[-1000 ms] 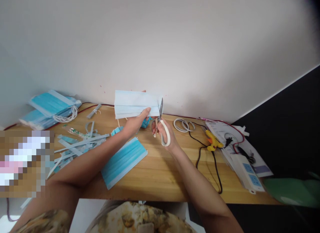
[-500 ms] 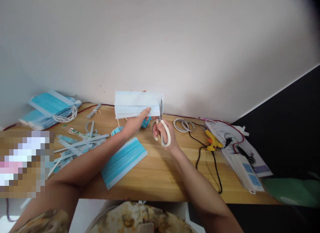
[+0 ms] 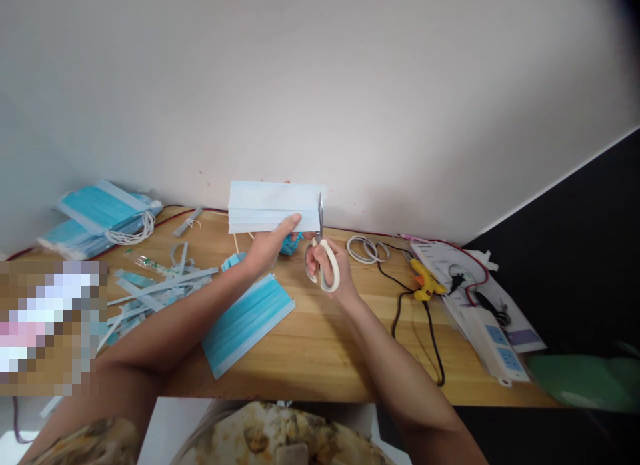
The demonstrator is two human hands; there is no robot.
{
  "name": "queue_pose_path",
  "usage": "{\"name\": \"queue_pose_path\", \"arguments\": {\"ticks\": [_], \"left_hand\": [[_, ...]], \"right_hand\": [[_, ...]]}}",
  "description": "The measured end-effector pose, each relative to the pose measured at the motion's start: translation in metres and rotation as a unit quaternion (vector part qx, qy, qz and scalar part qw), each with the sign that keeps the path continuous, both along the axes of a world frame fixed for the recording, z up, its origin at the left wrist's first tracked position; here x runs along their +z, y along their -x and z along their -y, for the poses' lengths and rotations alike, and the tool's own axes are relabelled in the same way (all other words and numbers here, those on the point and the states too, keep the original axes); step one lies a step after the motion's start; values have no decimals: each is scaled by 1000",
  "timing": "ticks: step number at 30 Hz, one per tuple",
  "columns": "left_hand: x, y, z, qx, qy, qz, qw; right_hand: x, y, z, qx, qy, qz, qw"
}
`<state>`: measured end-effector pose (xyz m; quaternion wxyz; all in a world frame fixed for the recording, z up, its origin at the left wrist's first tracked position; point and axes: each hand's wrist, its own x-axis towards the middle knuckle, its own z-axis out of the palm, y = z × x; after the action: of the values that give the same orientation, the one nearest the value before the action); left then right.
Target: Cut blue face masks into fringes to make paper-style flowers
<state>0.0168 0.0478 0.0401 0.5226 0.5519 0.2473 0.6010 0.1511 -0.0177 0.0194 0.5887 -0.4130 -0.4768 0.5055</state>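
Fingers of the left hand (image 3: pixel 267 248) clamp a pale pleated mask (image 3: pixel 270 204) above the tabletop (image 3: pixel 335 352), thumb in front; those of the right hand (image 3: pixel 345 270) grip white-handled scissors (image 3: pixel 331 268) (blades pointing up, at the mask's right end), both forearms reaching forward.

Pale blue mask (image 3: pixel 267 202), pale-edged turquoise mask (image 3: pixel 253 325), white-handled scissors (image 3: pixel 335 261), mottled cream-and-brown clothing (image 3: pixel 265 435)
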Motion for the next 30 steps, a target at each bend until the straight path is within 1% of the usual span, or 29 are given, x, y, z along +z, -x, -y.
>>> {"name": "queue_pose_path", "arguments": {"ticks": [2, 5, 7, 11, 14, 17, 21, 26, 30], "left_hand": [[0, 0, -3, -15, 0, 37, 999], [-2, -1, -7, 9, 13, 59, 998], [-4, -1, -9, 26, 14, 58, 998], [-7, -3, -5, 36, 13, 34, 999], [-7, -3, 0, 42, 10, -5, 999], [-4, -2, 4, 50, 5, -37, 998], [0, -2, 8, 51, 2, -49, 997], [2, -3, 10, 58, 13, -60, 996], [1, -4, 10, 51, 18, -50, 997]], "right_hand": [[1, 0, 0, -1, 6, -4, 1000], [2, 1, -1, 11, 14, -2, 1000], [3, 0, -1, 21, 4, 15, 1000], [0, -4, -4, 28, -43, 60, 997], [-5, -7, -8, 35, -57, 63, 996], [-7, -8, -9, 28, -62, 56, 996], [0, -4, -5, 17, -63, 60, 996], [11, 1, 1, -8, -43, 63, 997], [12, 2, 3, -12, -34, 50, 998]]}}
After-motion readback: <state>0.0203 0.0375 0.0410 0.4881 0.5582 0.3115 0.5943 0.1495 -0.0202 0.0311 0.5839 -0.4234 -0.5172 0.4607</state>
